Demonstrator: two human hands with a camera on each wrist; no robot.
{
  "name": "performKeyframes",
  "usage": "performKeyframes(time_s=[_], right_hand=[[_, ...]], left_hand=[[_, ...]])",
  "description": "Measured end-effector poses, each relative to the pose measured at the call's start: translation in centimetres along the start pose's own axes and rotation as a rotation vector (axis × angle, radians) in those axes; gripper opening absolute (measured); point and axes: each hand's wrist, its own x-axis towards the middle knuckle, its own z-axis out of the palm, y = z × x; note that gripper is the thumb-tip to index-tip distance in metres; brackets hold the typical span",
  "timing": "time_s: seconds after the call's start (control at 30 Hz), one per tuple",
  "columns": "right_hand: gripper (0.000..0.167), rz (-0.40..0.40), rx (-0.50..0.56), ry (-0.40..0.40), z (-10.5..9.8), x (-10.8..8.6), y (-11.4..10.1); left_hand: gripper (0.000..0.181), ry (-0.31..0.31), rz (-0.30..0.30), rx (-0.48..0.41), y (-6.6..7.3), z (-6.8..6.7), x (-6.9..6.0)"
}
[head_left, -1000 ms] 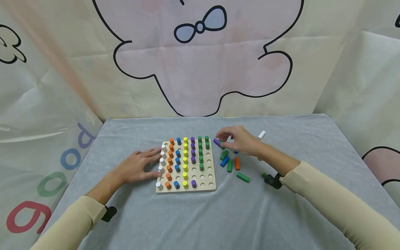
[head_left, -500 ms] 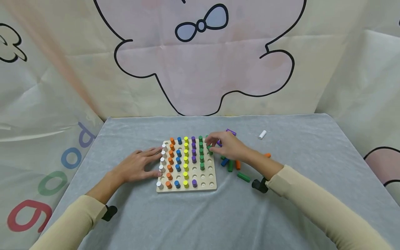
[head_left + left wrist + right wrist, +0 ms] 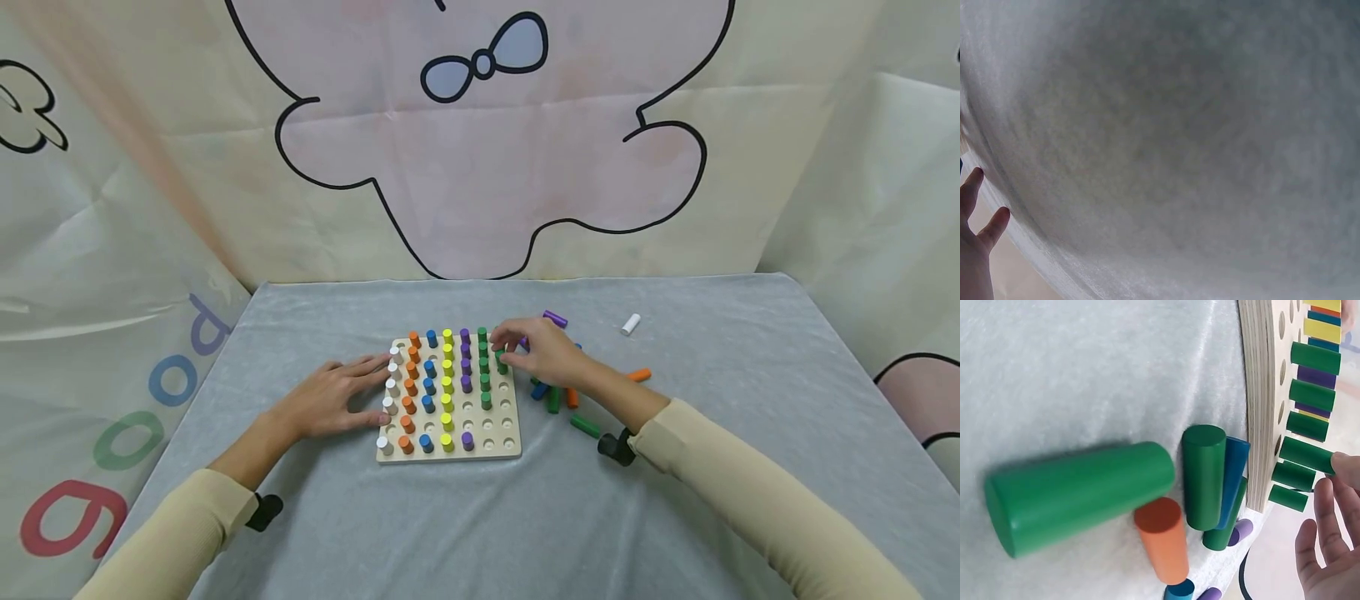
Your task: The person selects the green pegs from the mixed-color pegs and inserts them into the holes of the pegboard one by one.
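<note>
A pale wooden pegboard (image 3: pixel 491 451) carries upright pegs in columns of white, orange, blue, yellow, purple and green. Along its left edge rests my left hand (image 3: pixel 330 402), fingers extended and the thumb by the white pegs. My right hand (image 3: pixel 551 350) is at the board's far right column, pinching a green peg (image 3: pixel 1307 454) by its outer end. That peg stands upright at the board in the right wrist view; whether it is fully seated I cannot tell. Only part of the left hand (image 3: pixel 979 244) shows in the left wrist view, beside grey cloth.
Loose pegs lie right of the board, among them a green peg (image 3: pixel 585 426), an orange peg (image 3: pixel 639 375), a purple peg (image 3: pixel 555 318) and a white peg (image 3: pixel 631 324). My right forearm passes over part of this group. Grey cloth (image 3: pixel 450 533) covers the table.
My right hand has moved left from the loose pegs to the board's right column, bringing the green peg with it. During the last half second it barely shifts. The left hand stays put.
</note>
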Motion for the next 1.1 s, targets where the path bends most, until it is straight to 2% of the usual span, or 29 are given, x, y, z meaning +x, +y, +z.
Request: performKeyframes(time_s=[0.77,1.1], right_hand=[[0.031,-0.043,-0.012,-0.013,0.5,-0.3,0.4],[0.026,-0.059,-0.024,-0.031,-0.9,-1.7,0.1]], left_hand=[[0.083,0.005,0.006,0.006,0.0,0.1,0.0],[0.083,0.005,-0.002,0.003,0.1,0.1,0.0]])
